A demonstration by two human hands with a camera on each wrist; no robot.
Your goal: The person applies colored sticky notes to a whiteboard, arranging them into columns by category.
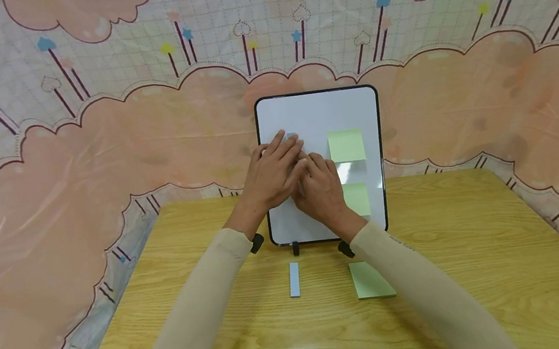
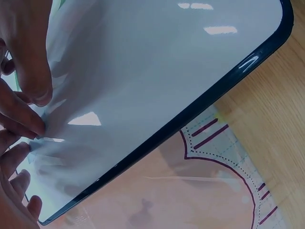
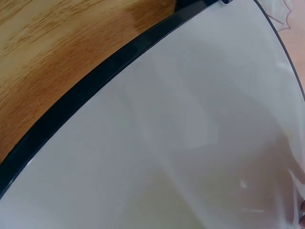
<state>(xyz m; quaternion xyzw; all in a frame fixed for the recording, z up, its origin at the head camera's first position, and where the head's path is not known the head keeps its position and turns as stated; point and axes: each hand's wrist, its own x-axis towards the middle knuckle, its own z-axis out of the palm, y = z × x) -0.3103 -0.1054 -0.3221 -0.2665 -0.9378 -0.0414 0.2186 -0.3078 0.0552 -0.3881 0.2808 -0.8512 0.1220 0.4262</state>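
Observation:
A white board with a black rim stands upright on the table. On its left half, a pale blue sticky strip lies mostly under the hands. My left hand spreads its fairly straight fingers over the upper part of this strip and presses it to the board. Just below and to the right, my right hand has curled fingers. In the left wrist view the thumb and a finger pinch at the bluish strip. The right wrist view shows mainly board surface.
Two green sticky notes, an upper one and a lower one, are on the board's right half. On the wooden table in front lie a thin pale blue strip pad and a green note pad. A patterned curtain hangs behind.

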